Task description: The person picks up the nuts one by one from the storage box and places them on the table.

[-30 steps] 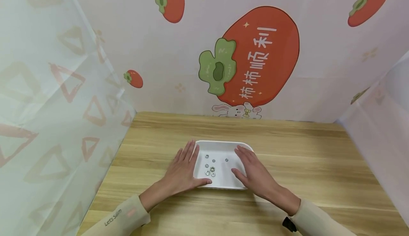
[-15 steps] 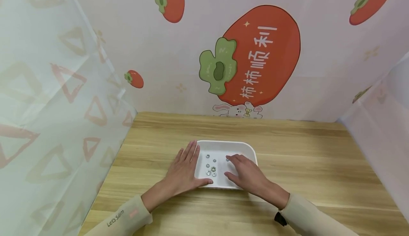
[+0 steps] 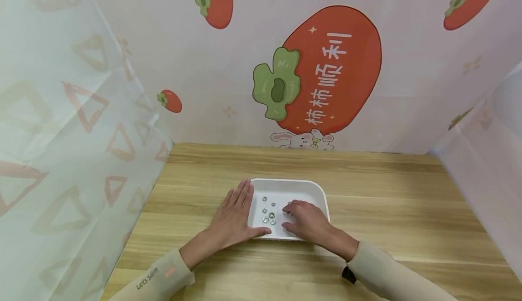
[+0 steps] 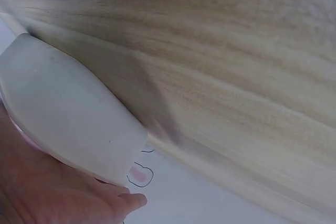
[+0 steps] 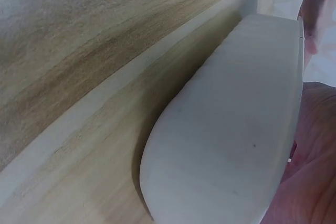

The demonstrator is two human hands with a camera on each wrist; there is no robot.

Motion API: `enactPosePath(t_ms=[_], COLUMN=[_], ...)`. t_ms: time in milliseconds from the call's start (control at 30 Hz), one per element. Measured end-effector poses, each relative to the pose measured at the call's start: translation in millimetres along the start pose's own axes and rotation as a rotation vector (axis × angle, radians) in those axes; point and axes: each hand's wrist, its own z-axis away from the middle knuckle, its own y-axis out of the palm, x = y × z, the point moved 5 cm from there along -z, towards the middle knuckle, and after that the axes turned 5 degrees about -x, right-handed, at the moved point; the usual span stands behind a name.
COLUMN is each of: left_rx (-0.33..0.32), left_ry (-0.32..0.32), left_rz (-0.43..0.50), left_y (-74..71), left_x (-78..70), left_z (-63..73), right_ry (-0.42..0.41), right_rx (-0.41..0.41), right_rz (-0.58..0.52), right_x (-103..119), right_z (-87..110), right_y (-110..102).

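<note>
A white tray (image 3: 311,187) lies on the table with several small metal nuts (image 3: 272,215) on its floor, mostly in the left half. My left hand (image 3: 231,221) rests along the tray's left end, fingers straight, thumb lying over the near rim. Over the inside of the tray reaches my right hand (image 3: 310,221), its fingers bent and the thumb apart from them. One nut (image 3: 289,202) is partly covered by the fingers of that hand. Both wrist views show the tray's outer wall (image 4: 68,114), with the right palm (image 5: 310,166) beyond the rim in the right one.
The wood-grain table (image 3: 387,201) stretches around the tray on all sides. A pale cloth backdrop (image 3: 212,74) with printed persimmons rises behind the table's far edge, and patterned cloth sides (image 3: 81,133) flank it.
My right hand has moved left from the tray's right end to over its middle, its fingers bending more. The left hand stays in place on the tray.
</note>
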Motion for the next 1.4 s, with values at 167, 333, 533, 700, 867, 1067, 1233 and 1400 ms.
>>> enactPosePath(t_ms=[167, 333, 533, 700, 867, 1067, 1233, 1400], left_rx=[0.013, 0.026, 0.033, 0.040, 0.036, 0.031, 0.028, 0.028], left_ry=[-0.001, -0.003, -0.001, -0.004, -0.010, -0.010, -0.008, -0.007], left_rz=[-0.009, -0.010, -0.008, -0.003, 0.005, 0.000, -0.008, -0.012], left_y=[-0.3, -0.6, -0.8, 0.2, -0.5, -1.4, -2.3, -3.3], left_x=[-0.3, -0.4, -0.9, -0.7, -0.7, -0.8, -1.7, -2.7], left_z=[-1.3, -1.2, -0.9, -1.1, -1.3, -1.5, -1.5, -1.2], right_ry=[-0.008, -0.016, -0.016, -0.031, -0.032, -0.030, -0.031, -0.043], right_rx=[0.008, 0.014, 0.038, 0.052, 0.056, 0.060, 0.065, 0.047], right_rz=[-0.014, -0.012, -0.012, -0.025, -0.033, -0.031, -0.025, -0.014], right_x=[3.6, 6.1, 8.2, 9.4, 9.8, 11.3, 13.8, 15.2], right_z=[-1.9, -4.9, -10.7, -13.6, -16.8, -20.9, -23.1, -24.1], right_y=[4.3, 7.6, 10.4, 14.5, 17.3, 19.8, 22.0, 23.4])
